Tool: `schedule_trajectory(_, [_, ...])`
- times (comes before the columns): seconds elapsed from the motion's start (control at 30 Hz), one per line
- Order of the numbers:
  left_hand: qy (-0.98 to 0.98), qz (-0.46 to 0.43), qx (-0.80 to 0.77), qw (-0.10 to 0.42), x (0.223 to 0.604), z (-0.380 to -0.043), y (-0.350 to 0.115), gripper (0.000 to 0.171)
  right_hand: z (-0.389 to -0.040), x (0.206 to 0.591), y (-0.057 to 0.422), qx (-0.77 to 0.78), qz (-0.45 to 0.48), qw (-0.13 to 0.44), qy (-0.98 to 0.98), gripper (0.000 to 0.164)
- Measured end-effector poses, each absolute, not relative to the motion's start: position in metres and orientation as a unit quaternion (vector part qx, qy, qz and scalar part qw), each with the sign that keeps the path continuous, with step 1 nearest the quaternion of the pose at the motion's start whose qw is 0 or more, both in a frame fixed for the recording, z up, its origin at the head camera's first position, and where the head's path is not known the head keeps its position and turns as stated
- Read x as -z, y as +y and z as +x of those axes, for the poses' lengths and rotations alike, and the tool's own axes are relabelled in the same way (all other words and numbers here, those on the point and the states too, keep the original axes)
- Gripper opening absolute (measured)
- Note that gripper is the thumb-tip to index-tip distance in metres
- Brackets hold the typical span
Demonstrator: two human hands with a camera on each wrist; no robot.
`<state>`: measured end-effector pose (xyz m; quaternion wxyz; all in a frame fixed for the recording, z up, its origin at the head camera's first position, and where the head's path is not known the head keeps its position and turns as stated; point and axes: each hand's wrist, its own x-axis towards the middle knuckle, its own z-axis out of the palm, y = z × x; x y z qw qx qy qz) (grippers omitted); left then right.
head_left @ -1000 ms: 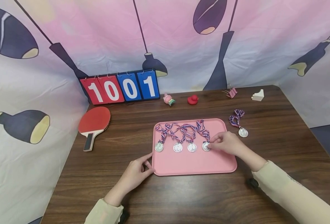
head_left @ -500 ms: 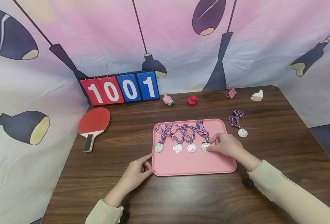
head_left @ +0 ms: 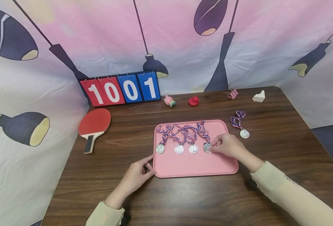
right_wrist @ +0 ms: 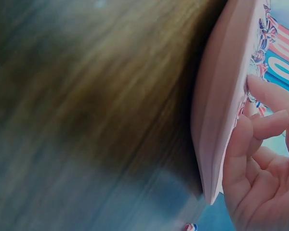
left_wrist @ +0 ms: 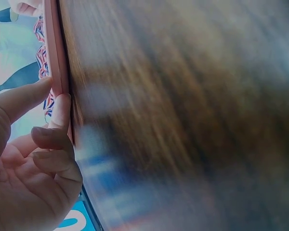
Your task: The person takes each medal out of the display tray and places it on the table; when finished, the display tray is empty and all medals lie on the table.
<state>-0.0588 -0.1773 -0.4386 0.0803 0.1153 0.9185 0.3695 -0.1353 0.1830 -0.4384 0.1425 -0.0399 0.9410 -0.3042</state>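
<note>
A pink tray (head_left: 194, 166) lies on the table, with silver medals in a row and their striped ribbons bunched behind them. My right hand (head_left: 228, 145) reaches over the tray's right side and pinches the rightmost medal (head_left: 206, 147) at its right edge. To its left lie a middle medal (head_left: 193, 148), another medal (head_left: 179, 149) and the leftmost medal (head_left: 160, 148). My left hand (head_left: 136, 174) rests its thumb and index fingertips against the tray's left side by the near corner. In the left wrist view, the left hand's (left_wrist: 33, 159) remaining fingers are bent.
One more medal (head_left: 244, 133) with its ribbon lies right of the tray. A table tennis paddle (head_left: 95, 121) is at left, below a flip scoreboard (head_left: 121, 88). Along the back are a pink figurine (head_left: 169, 100), red duck (head_left: 193, 101), pink binder clip (head_left: 232, 94) and white block (head_left: 259, 96).
The right hand has shifted slightly left and toward me, and the rightmost medal has moved a little left with it. The left hand and the tray look unmoved.
</note>
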Motion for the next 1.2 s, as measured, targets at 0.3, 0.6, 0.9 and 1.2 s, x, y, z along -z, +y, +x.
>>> schedule_trajectory(0.3, [0.918,0.118,-0.369,0.08,0.439,-0.059,-0.178,0.054,-0.137,0.441,0.188,0.389,-0.061,0.164,0.904,0.026])
schedule_trajectory(0.6, [0.919,0.114,-0.37,0.079,0.442,-0.06,-0.179,0.054,-0.141,0.433,0.198,0.469,-0.042,0.191,0.861,0.035])
schedule_trajectory(0.9, [0.918,0.114,-0.372,0.08,0.443,-0.06,-0.179,0.054,-0.148,0.411,0.221,0.512,-0.039,0.137,0.847,0.036])
schedule_trajectory(1.2, [0.917,0.117,-0.372,0.077,0.442,-0.059,-0.179,0.053,-0.151,0.383,0.255,0.549,0.002,0.104,0.829,0.038])
